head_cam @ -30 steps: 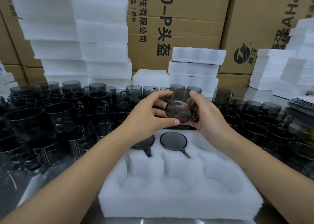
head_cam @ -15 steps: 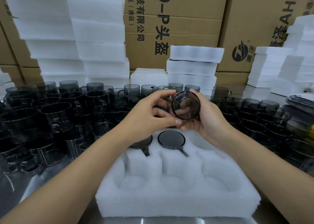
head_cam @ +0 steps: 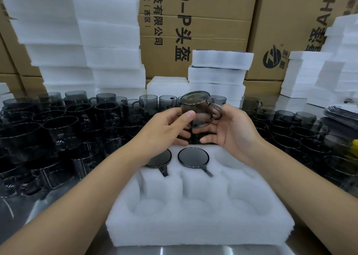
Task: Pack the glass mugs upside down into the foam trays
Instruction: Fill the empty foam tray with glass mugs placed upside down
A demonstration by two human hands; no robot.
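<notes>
A smoky glass mug [head_cam: 197,107] is held upside down above the far edge of the white foam tray [head_cam: 199,229], its handle pointing right. My left hand [head_cam: 164,128] pinches its left side with thumb and fingers. My right hand [head_cam: 230,130] supports it from the right and below, fingers curled under the rim. Two mugs sit upside down in the tray's far row, one [head_cam: 193,156] in the middle pocket and one [head_cam: 160,159] in the left pocket, partly hidden by my left wrist. The far right pocket and the near row hold nothing.
Many loose dark glass mugs [head_cam: 64,127] crowd the table to the left, behind and to the right [head_cam: 294,130]. Stacks of white foam trays [head_cam: 108,41] and cardboard boxes [head_cam: 205,22] stand at the back. A flat stack of bags [head_cam: 342,111] lies at far right.
The mug has been turned from facing me on its side to base-up, and raised a little. Both hands shifted their hold round it; the tray and packed mugs did not move.
</notes>
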